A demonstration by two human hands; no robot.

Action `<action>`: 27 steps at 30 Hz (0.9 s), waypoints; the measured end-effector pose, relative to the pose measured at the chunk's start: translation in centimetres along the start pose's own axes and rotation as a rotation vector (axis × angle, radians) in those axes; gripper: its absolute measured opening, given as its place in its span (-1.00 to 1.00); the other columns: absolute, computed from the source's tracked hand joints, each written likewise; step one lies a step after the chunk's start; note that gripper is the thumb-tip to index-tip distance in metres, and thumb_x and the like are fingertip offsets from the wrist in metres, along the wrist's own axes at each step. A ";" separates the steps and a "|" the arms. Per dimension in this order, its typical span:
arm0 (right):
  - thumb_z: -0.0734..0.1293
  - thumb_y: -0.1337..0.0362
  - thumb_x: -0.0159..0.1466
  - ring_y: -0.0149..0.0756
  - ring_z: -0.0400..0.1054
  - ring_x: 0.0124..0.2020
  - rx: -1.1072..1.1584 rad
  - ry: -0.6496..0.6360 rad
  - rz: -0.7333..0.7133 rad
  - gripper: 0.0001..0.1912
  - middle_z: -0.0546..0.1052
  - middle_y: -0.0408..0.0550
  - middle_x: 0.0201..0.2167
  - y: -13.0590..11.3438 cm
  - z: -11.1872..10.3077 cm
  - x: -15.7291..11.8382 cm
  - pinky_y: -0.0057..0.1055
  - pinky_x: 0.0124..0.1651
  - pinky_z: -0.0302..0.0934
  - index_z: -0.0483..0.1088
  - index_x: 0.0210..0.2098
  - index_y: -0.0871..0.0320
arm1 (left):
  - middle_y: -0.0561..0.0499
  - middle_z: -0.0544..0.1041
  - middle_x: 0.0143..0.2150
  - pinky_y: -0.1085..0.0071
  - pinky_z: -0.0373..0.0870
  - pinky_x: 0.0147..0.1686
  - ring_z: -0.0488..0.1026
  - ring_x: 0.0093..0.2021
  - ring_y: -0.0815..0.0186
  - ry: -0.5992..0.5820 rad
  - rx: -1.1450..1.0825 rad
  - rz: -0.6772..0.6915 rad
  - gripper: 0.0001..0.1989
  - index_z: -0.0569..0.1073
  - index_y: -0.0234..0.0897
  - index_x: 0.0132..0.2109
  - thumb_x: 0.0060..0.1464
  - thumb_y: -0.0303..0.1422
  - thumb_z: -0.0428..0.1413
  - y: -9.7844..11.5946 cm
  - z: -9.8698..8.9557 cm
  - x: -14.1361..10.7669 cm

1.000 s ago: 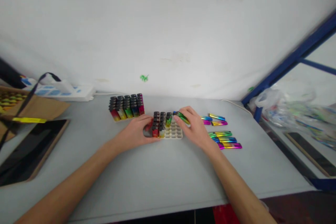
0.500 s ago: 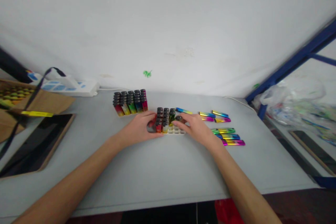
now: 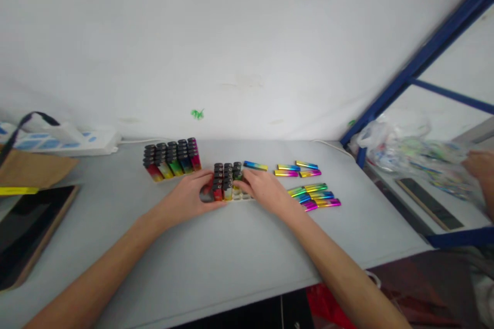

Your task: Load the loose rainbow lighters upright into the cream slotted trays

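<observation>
A white slotted tray (image 3: pixel 242 197) holds several upright black-topped lighters (image 3: pixel 228 177). My left hand (image 3: pixel 192 194) is curled around the tray's left end, fingers behind and thumb along the front. At the tray's third column, my right hand (image 3: pixel 260 188) has its thumb and fingers closed on a lighter (image 3: pixel 236 172), mostly hidden by the fingers. Empty slots show below that hand. Loose shiny lighters (image 3: pixel 315 195) in rainbow colours lie flat to the right of it.
A second block of upright lighters (image 3: pixel 172 159) stands back left. Further left are a power strip (image 3: pixel 50 141), brown cardboard (image 3: pixel 34 168) and a dark tablet (image 3: pixel 33 229). A blue frame (image 3: pixel 380 105) borders the right, with plastic bags (image 3: pixel 401 146) and another person's hand (image 3: pixel 482 167) beyond.
The view has swung to the right. My right hand has brought its lighter from the empty slots to the third column. My left hand keeps its place at the tray. Another person's hand has appeared at right.
</observation>
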State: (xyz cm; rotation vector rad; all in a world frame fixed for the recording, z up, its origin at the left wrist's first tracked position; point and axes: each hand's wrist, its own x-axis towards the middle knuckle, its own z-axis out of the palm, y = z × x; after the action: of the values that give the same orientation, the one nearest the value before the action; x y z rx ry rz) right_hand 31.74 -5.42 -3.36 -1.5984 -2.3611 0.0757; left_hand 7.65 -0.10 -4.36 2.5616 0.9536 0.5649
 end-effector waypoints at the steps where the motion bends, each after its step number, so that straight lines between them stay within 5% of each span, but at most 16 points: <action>1: 0.27 0.06 0.54 -0.17 0.49 -0.31 -0.001 -0.013 0.008 -0.66 0.62 0.08 -0.27 -0.1 0.0 0.0 -0.34 -0.28 0.18 0.47 -0.18 0.20 | -0.06 0.53 -0.24 0.30 0.45 -0.19 0.49 -0.22 0.16 -0.009 0.026 -0.005 -0.58 0.49 -0.29 -0.28 0.15 0.02 0.27 -0.1 0.0 0.0; 12: 0.31 0.03 0.51 -0.34 0.38 -0.37 0.284 0.037 -0.063 -0.65 0.56 -0.12 -0.39 2.6 -2.6 -0.9 -0.42 -0.26 0.12 0.50 -0.26 0.15 | -0.07 0.60 -0.27 0.27 0.50 -0.24 0.57 -0.26 0.08 0.055 0.106 0.011 -0.52 0.45 -0.21 -0.38 0.12 0.14 0.17 -1.5 0.6 0.3; 16: 0.28 0.11 0.54 -0.34 0.38 -0.39 0.237 0.209 0.107 -0.67 0.57 -0.12 -0.41 5.6 -4.4 -1.9 -0.42 -0.24 0.12 0.52 -0.26 0.15 | -0.02 0.56 -0.36 0.28 0.45 -0.28 0.55 -0.33 0.11 0.074 0.152 -0.019 -0.49 0.37 -0.18 -0.42 0.08 0.18 0.15 -1.5 0.6 0.3; 23: 0.31 0.28 0.42 -0.17 0.49 -0.27 0.054 0.474 0.530 -0.81 0.65 0.04 -0.32 15.3 -5.7 -5.9 -0.32 -0.12 0.25 0.55 -0.27 0.18 | 0.05 0.56 -0.39 0.35 0.39 -0.31 0.51 -0.39 0.18 -0.022 0.151 -0.147 -0.49 0.42 -0.18 -0.38 -0.01 0.20 0.14 -0.8 -0.1 0.5; 27: 0.31 0.29 0.37 -0.14 0.49 -0.30 0.045 0.553 0.683 -0.81 0.65 0.09 -0.34 17.4 -6.0 -8.1 -0.25 -0.12 0.29 0.55 -0.28 0.21 | 0.07 0.61 -0.35 0.36 0.42 -0.28 0.55 -0.34 0.15 0.010 0.097 -0.125 -0.51 0.49 -0.17 -0.29 -0.01 0.18 0.19 -1.1 -0.2 0.4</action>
State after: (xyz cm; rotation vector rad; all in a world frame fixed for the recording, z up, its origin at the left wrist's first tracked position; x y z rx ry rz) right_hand 51.79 -6.86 -2.77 -2.0080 -1.3420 -0.1535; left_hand 7.21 0.98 -4.62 2.5623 1.1622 0.5075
